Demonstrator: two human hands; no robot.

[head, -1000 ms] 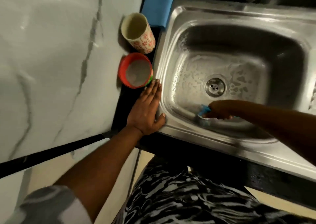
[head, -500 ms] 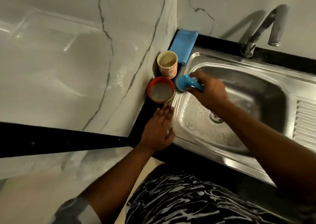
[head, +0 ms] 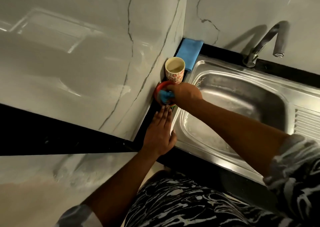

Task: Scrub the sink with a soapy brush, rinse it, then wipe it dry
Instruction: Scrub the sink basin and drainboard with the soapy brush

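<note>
Marbled grey wall panels are met by a black counter, into which one steel sink (head: 251,95) is set beneath one tap (head: 265,43). Pale suds and wet streaks are seen on the basin floor, so the scrubbing step is judged to be in hand, with rinsing and drying not yet begun. One blue brush (head: 164,95) is gripped by the right hand (head: 186,94), whose fingers are curled round it. The brush is held over, or in, one red bowl (head: 158,89) just left of the sink's rim, most likely to be loaded with soap. The bowl's contents are hidden, so this cannot be confirmed. The left hand (head: 161,133) is laid flat on the counter edge, fingers straight and nothing held, its fingertips just beside the bowl's near side. For the next move, the brush would need to be lifted clear of the bowl without tipping it, then carried right over the rim to the basin walls. Behind the bowl one flowered cup (head: 174,69) is stood, and beyond it one folded blue cloth (head: 189,53) is laid in the corner, presumably kept for the wipe. Two hands are counted in all.
</note>
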